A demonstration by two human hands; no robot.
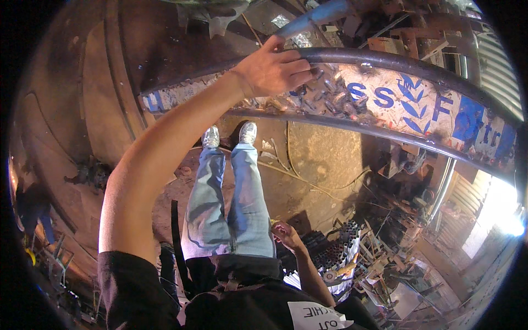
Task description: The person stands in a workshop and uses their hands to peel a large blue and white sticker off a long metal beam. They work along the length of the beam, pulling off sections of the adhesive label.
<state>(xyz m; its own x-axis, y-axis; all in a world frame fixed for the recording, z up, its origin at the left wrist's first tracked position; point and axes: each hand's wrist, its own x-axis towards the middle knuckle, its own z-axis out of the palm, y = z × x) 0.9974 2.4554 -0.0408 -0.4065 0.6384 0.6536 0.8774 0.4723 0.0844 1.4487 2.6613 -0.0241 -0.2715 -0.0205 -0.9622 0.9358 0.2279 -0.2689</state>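
Noted left hand laid across the dark far rail of the bench, fingers bent toward small metal pieces heaped on the printed sheet between the rails; cannot tell whether grasping one or merely resting. Noted right hand low beside the right thigh, loosely curled; cannot tell about any contents. Suspect nicks to bare fingers from rough edges, or spillage over the near rail from a careless sweep.

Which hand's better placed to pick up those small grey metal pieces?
Probably the left hand: it's at the dark curved metal rail, close to the small grey metal pieces. The right hand is down beside the light-blue jeans, farther away.
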